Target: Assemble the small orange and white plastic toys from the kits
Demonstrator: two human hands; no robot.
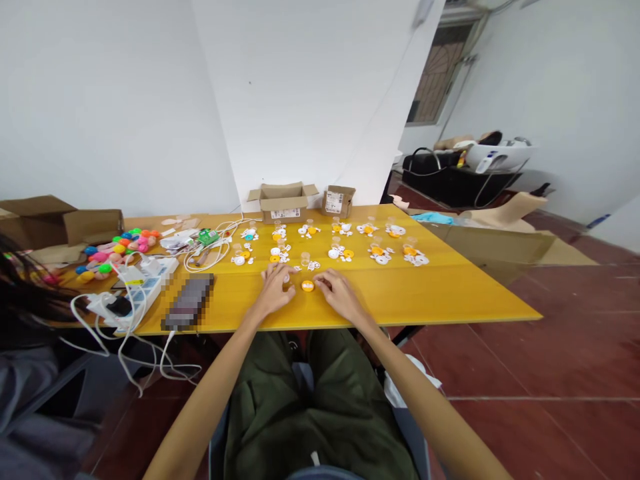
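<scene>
Both my hands rest on the yellow table (450, 293), near its front edge. A small round orange piece (308, 286) lies on the table between them. My left hand (275, 288) sits just left of it with its fingers curled down onto the tabletop. My right hand (339, 291) is just right of the orange piece, fingertips bent toward it and almost touching it. What the fingers hold, if anything, is too small to see. Beyond the hands lie several small groups of white and orange plastic parts (340, 252) with little clear cups (305, 259).
Two open cardboard boxes (283, 202) stand at the table's far edge. At the left are a white power strip (143, 283) with cables, a blurred flat object (189, 303), coloured balls (117, 249) and another person's dark hair (25, 293). Red tiled floor lies to the right.
</scene>
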